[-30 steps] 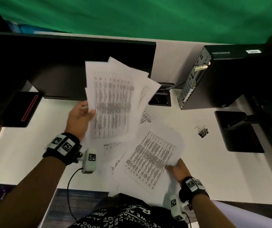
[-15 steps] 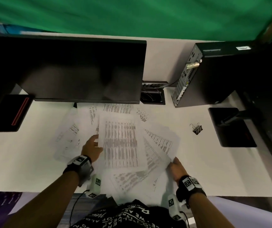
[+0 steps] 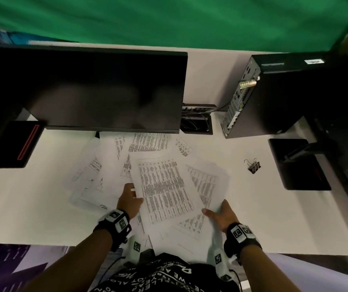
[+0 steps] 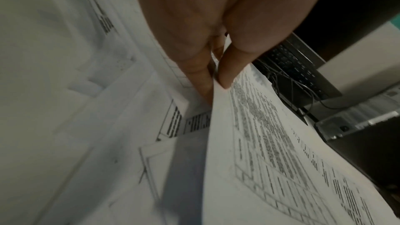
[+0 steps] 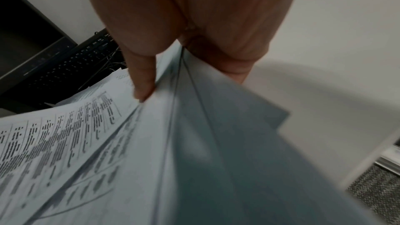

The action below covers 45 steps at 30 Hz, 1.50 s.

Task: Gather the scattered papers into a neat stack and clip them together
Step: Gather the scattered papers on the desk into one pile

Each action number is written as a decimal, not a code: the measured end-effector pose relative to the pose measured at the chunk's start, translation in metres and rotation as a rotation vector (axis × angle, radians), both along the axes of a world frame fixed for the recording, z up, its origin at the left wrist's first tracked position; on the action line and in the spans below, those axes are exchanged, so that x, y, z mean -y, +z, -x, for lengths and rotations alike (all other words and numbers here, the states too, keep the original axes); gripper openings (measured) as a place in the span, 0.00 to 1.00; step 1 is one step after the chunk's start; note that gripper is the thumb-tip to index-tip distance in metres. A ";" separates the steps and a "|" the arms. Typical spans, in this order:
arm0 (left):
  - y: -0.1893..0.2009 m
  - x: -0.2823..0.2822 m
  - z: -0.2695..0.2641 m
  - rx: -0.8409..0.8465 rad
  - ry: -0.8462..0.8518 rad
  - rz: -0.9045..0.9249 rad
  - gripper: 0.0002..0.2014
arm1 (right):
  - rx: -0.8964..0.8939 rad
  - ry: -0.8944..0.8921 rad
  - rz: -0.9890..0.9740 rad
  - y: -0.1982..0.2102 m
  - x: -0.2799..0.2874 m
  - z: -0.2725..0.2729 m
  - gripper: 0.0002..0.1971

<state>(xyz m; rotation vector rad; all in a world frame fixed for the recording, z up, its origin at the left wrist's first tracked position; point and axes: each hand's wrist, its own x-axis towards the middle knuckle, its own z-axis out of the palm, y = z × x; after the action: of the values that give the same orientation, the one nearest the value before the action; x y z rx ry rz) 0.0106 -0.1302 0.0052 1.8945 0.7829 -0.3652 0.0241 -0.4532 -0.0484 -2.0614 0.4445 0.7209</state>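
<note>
Several printed sheets [image 3: 164,192] lie fanned out on the white desk [image 3: 32,207] in front of the monitor. My left hand [image 3: 129,200] pinches the left edge of the top sheet [image 4: 259,143], thumb [image 4: 225,73] on top and fingers beneath. My right hand [image 3: 221,214] grips the right edge of several overlapping sheets [image 5: 151,143], with the thumb [image 5: 142,81] pressed on top and the fingers under them. More sheets [image 3: 91,178] lie loose to the left and under the monitor's edge. A black binder clip [image 3: 253,166] rests on the desk to the right, away from both hands.
A large dark monitor [image 3: 84,89] stands just behind the papers. A black computer tower [image 3: 274,95] and a monitor base [image 3: 297,165] stand at the right. A black box with a red stripe [image 3: 19,144] sits at the left. A cable box [image 3: 196,121] lies between monitor and tower.
The left hand has brought its raised sheets down onto the pile and drawn back toward me. The right hand has shifted its grip along the right edge of the papers.
</note>
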 end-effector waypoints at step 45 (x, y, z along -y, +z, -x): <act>0.030 0.000 -0.030 0.167 0.027 -0.264 0.24 | 0.016 0.104 0.164 0.053 -0.010 0.003 0.18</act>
<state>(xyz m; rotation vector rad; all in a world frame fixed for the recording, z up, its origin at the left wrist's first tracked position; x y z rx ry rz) 0.0403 -0.1307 0.0355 2.1263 0.7724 -0.0872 0.0211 -0.4432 0.0044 -2.2560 0.4006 0.7503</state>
